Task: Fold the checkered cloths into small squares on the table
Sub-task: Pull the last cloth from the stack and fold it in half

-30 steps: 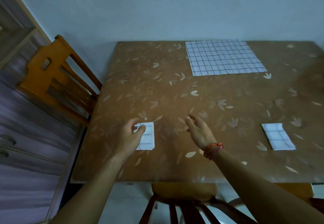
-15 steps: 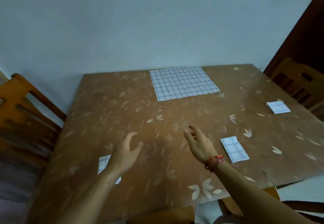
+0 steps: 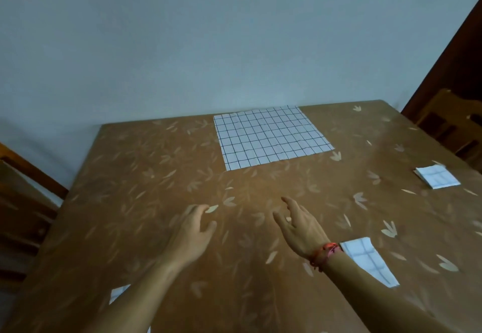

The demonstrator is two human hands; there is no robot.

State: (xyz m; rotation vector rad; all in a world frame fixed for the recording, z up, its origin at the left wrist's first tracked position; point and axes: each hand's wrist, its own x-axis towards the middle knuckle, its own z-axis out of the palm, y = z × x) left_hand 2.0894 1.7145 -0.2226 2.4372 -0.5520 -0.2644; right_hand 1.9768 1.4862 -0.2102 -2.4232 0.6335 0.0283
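Both hands hover empty over the brown leaf-patterned desk (image 3: 156,176), nearer than the unfolded checkered cloth (image 3: 271,137) lying flat at its far edge: the left hand (image 3: 191,233) and right hand (image 3: 300,228) are spread, fingers loosely apart. A folded square (image 3: 367,259) lies just beside the right wrist.

Your open cloth (image 3: 271,137) lies at the table's (image 3: 156,176) far edge; folded cloths sit far right (image 3: 437,179), near right (image 3: 370,262) and near left (image 3: 118,292).
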